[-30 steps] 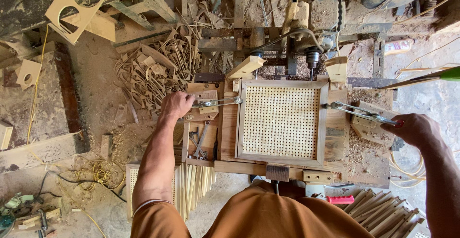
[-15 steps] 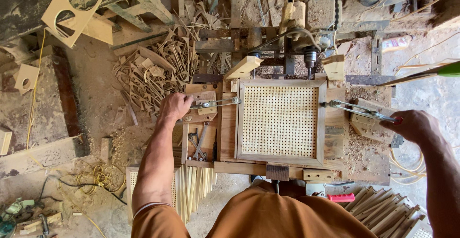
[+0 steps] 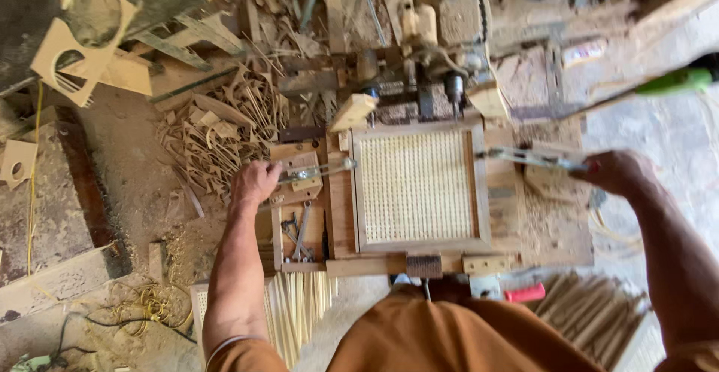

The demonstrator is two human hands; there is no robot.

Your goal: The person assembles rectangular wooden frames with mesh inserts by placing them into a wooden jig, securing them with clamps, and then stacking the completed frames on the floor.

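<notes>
A dusty workshop floor lies strewn with wood offcuts. On the wooden bench lies a square cane-woven frame, flat, its strands running away from the person. The left hand is closed around a metal lever pointing right toward the frame. The right hand grips another lever, pointing left.

Left hand wraps the lever end, hiding it. Right hand covers the far end of the metal bar. Green handle blurred, cut off at right edge. Tools in tray too small to identify.
</notes>
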